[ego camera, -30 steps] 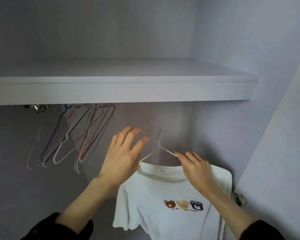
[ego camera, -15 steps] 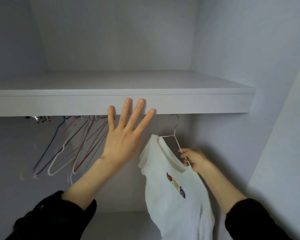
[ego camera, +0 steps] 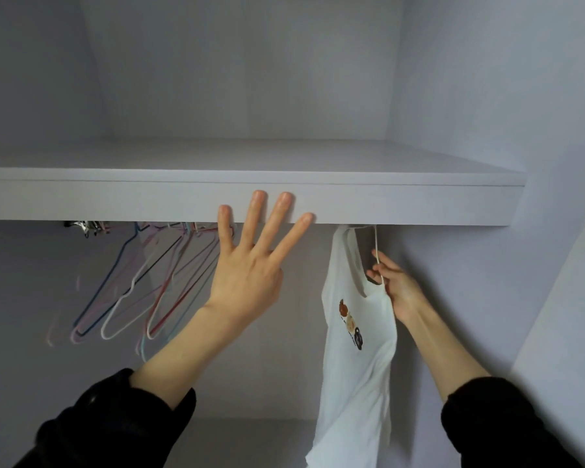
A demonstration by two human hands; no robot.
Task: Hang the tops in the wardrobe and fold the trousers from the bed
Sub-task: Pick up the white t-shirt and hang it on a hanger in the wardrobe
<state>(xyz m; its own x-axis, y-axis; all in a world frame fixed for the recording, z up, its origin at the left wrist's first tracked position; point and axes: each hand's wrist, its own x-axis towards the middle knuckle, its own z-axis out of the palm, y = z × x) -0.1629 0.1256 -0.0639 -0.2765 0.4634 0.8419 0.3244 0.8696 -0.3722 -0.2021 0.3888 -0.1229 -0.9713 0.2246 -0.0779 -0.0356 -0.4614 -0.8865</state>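
Far left, under the shelf (ego camera: 250, 201): a cluster of empty wire hangers (ego camera: 142, 285) in blue, white, red and pink hangs tilted; I cannot see the rail itself, only a bit of metal fitting (ego camera: 87, 226) at the shelf's lower edge.

Centre: my left hand (ego camera: 250, 265) is raised, back toward the camera, 4 fingers straight and spread wide, holding nothing. The fingertips overlap the shelf's front edge; I cannot tell whether they touch it.

Right of centre: the white t-shirt (ego camera: 355, 349) with a small bear print hangs on a white wire hanger (ego camera: 376, 244), turned nearly edge-on. The hanger's top disappears behind the shelf edge.

Right: my right hand (ego camera: 395, 285) pinches the hanger wire at the shirt's neckline, fingers curled round it. Both sleeves are black.
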